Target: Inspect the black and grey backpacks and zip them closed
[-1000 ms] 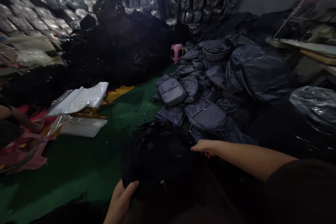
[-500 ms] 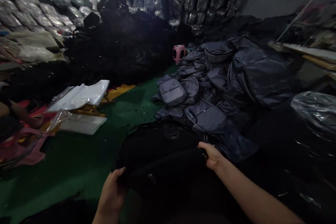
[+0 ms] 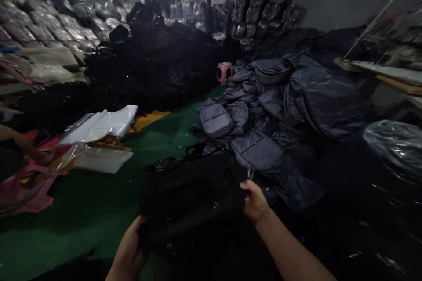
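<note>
Black backpack: a black fabric backpack (image 3: 191,199) is held up at 6 o'clock between both hands, clear of the floor as far as the dark view shows, with small metal zip pulls glinting on its front.

Left hand: at 7 o'clock, the left hand (image 3: 127,248) has the backpack's lower edge; its fingers (image 3: 140,224) curl closed around the fabric.

Right hand: at 5 o'clock, the right hand (image 3: 255,202) pinches the backpack's right edge; its fingers (image 3: 247,185) are bent, with the thumb side hidden in shadow.

Loose bags: a heap of unwrapped grey backpacks (image 3: 257,149) lies at 1 to 3 o'clock, just beyond the right hand.

Wrapped stock: plastic-wrapped bags (image 3: 75,30) are ranked at 11 o'clock, and stacked black bags (image 3: 260,9) rise at 12 o'clock.

Floor: a green mat (image 3: 82,215) runs underfoot, with white plastic sheets (image 3: 100,126) at 9 o'clock and a pink plastic stool (image 3: 224,72) at 12 o'clock.

Co-worker: another person's arm (image 3: 20,142) reaches in at 9 o'clock, above a pink bag (image 3: 26,191).
</note>
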Demonstrator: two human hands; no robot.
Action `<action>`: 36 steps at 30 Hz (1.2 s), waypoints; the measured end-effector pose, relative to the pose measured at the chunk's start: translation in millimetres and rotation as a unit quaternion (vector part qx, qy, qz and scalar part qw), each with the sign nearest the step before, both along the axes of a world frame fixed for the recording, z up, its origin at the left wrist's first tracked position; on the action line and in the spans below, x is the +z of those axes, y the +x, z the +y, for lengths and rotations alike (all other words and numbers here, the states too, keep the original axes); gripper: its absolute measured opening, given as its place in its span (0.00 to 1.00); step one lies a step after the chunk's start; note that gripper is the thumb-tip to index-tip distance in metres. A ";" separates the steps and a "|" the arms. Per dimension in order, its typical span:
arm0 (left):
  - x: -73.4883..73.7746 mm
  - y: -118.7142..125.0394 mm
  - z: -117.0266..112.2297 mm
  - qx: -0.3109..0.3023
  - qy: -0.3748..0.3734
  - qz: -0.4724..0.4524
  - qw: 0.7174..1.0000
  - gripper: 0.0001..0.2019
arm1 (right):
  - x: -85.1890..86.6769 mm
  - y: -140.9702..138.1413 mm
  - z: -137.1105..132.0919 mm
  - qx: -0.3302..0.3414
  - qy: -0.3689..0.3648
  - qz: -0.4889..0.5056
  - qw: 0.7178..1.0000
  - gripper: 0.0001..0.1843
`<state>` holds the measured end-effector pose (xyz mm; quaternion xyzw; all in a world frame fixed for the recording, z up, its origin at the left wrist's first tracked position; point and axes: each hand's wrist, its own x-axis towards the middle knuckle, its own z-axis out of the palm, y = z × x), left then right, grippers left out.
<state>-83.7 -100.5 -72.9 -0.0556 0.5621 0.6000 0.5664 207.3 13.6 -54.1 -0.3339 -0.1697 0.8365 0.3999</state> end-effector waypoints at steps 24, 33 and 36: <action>36.7 23.2 20.0 0.097 0.099 -0.065 0.988 0.08 | 3.1 20.6 8.6 -0.111 0.031 -0.053 0.992 0.03; 15.2 29.6 11.8 0.021 0.058 -0.069 0.996 0.05 | -24.4 46.7 17.1 -0.152 0.035 -0.189 0.970 0.10; 20.1 35.1 9.4 0.006 0.073 -0.056 0.996 0.06 | -31.4 50.8 14.2 -0.178 0.045 -0.247 0.951 0.10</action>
